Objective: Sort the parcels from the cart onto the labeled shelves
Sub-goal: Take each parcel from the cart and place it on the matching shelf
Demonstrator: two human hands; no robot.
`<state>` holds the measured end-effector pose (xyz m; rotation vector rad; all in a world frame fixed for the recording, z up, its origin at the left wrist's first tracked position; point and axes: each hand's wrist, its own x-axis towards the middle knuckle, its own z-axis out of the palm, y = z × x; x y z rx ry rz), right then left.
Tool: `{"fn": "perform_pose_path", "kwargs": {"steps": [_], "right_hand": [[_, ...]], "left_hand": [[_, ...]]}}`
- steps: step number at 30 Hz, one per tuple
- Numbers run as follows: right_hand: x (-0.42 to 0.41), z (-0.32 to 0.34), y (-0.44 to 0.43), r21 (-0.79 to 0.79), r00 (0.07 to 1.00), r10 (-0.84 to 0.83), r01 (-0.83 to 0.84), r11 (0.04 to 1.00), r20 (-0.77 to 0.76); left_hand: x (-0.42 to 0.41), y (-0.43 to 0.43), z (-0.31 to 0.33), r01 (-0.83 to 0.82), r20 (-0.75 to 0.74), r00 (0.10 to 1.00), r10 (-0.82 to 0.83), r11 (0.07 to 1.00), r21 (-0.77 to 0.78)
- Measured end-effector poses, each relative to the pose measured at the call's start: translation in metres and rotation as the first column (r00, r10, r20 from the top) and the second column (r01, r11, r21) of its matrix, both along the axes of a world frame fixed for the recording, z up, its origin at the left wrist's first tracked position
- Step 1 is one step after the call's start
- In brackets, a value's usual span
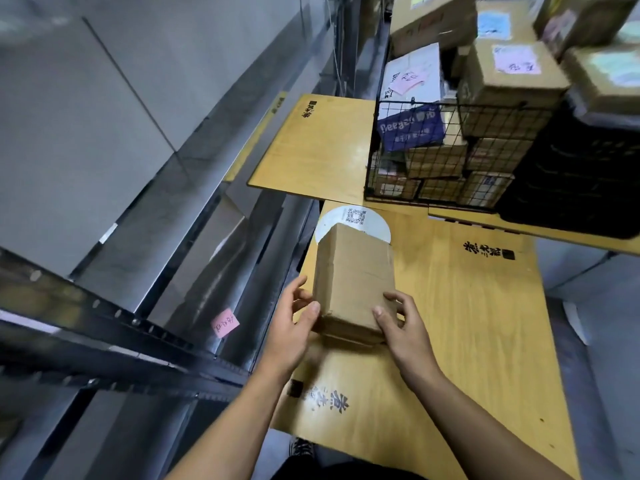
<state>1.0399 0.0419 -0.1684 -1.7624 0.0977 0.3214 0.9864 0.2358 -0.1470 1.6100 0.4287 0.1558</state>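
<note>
A plain brown cardboard parcel (355,278) sits in the middle of the view above a yellow wooden board (467,323). My left hand (294,327) grips its near left corner, thumb on top. My right hand (401,323) grips the near right corner, thumb on top too. Whether the parcel rests on the board or is lifted off it cannot be told. The wire cart (433,157) at the upper right is packed with several brown parcels carrying pink and blue notes. Metal shelves (145,209) run down the left side, with a pink label (225,322) on a shelf edge.
A white round sticker with a QR code (356,220) lies on the board just behind the parcel. A second wooden board (311,150) sits further back, left of the cart. A black crate (581,174) stands at the right beside the cart. A shoe (301,448) shows at the bottom.
</note>
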Motion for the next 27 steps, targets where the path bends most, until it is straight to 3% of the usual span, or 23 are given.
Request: {"fn": "perform_pose_path", "kwargs": {"steps": [3,5,8,10,13,17,21,23,27], "right_hand": [[-0.005,0.009,-0.018,0.155,1.0,0.021,-0.021,0.988,0.003],[-0.007,0.012,-0.026,0.196,0.999,0.045,-0.047,0.979,0.014],[-0.009,0.019,-0.034,0.166,0.993,0.104,-0.112,0.98,0.053],[-0.009,0.024,-0.04,0.058,0.982,0.169,-0.174,0.983,0.087],[-0.009,0.042,-0.043,-0.035,0.968,0.223,-0.22,0.975,0.117],[-0.009,0.056,-0.038,0.212,0.975,0.216,-0.223,0.951,0.057],[-0.008,0.049,-0.044,0.294,0.988,0.146,-0.153,0.944,0.046],[-0.006,0.047,-0.049,0.411,0.992,0.125,-0.104,0.906,-0.026],[-0.006,0.05,-0.054,0.575,0.982,0.155,-0.065,0.816,-0.11]], "left_hand": [[-0.002,-0.014,0.005,-0.04,-0.007,0.999,0.04,0.999,0.009],[-0.002,-0.025,0.006,-0.011,-0.034,0.999,0.009,0.998,-0.067],[-0.004,-0.039,0.013,0.019,-0.046,0.998,-0.032,0.967,-0.252],[-0.005,-0.046,0.016,0.064,-0.018,0.997,-0.072,0.957,-0.284],[-0.008,-0.055,0.019,0.055,0.017,0.998,-0.053,0.976,-0.212],[-0.011,-0.07,0.024,0.076,0.034,0.997,-0.075,0.997,-0.003],[-0.012,-0.072,0.027,0.075,0.087,0.993,-0.081,0.995,0.065],[-0.013,-0.069,0.029,0.037,0.095,0.995,-0.042,0.998,0.058],[-0.014,-0.063,0.027,-0.074,0.034,0.997,0.068,0.962,0.263]]}}
